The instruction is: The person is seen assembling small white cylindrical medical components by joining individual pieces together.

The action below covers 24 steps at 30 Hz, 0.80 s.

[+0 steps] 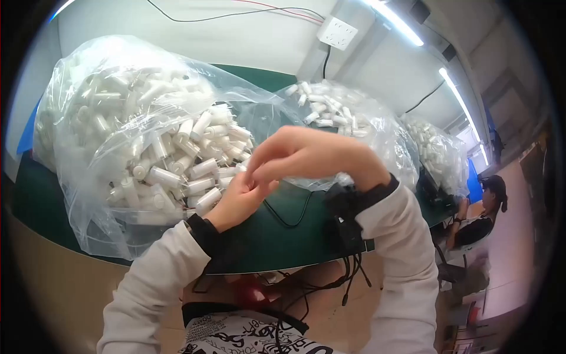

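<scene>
Meeting above the green table [283, 251], the left hand [239, 203] and right hand [303, 156] have their fingertips close together, just beside the white tubes [203, 168]. The right fingers curl down, hiding much of the bent left ones; how far either set is open, and whether they pinch anything, I cannot tell. The tubes lie heaped in a clear bag [88, 236], those at the left blurred by glare on the plastic. A second bag [392, 144] is partly covered by the right wrist. Beside that wrist, a dark object [342, 215] is hard to make out. Both forearms are cut off below.
</scene>
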Tool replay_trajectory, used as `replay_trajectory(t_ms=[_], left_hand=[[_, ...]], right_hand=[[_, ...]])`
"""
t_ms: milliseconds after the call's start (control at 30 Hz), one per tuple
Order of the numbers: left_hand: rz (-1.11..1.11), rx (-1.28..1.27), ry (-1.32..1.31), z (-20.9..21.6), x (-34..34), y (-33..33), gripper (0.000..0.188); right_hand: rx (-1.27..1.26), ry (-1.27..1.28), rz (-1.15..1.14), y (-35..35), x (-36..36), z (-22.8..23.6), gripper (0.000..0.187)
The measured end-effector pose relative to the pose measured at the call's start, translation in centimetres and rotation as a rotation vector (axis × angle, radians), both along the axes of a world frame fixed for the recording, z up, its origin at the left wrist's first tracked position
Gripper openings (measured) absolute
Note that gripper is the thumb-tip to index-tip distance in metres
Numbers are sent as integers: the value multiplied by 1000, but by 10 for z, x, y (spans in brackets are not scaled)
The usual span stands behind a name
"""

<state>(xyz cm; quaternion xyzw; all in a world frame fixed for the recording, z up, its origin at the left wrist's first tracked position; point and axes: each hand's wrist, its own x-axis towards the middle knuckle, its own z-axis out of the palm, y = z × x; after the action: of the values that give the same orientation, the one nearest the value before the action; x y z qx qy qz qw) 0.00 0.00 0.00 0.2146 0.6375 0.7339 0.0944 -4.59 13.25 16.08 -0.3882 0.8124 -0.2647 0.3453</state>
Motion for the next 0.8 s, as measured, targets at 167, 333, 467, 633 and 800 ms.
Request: replay_trajectory(t_ms=[167, 333, 467, 633, 800], left_hand=[[-141, 121, -121, 11, -2, 2, 29], [-133, 158, -168, 10, 1, -1, 27], [-144, 144, -127, 10, 2, 3, 26], [-129, 116, -124, 11, -1, 1, 25], [-142, 140, -127, 11, -1, 2, 26]], right_hand=[[302, 575, -517, 86, -72, -46, 22], [984, 494, -526, 117, -75, -69, 27], [1033, 287, -465, 132, -65, -63, 36], [953, 322, -365, 129, -61, -66, 42], [787, 649, -555, 149, -61, -69, 32]])
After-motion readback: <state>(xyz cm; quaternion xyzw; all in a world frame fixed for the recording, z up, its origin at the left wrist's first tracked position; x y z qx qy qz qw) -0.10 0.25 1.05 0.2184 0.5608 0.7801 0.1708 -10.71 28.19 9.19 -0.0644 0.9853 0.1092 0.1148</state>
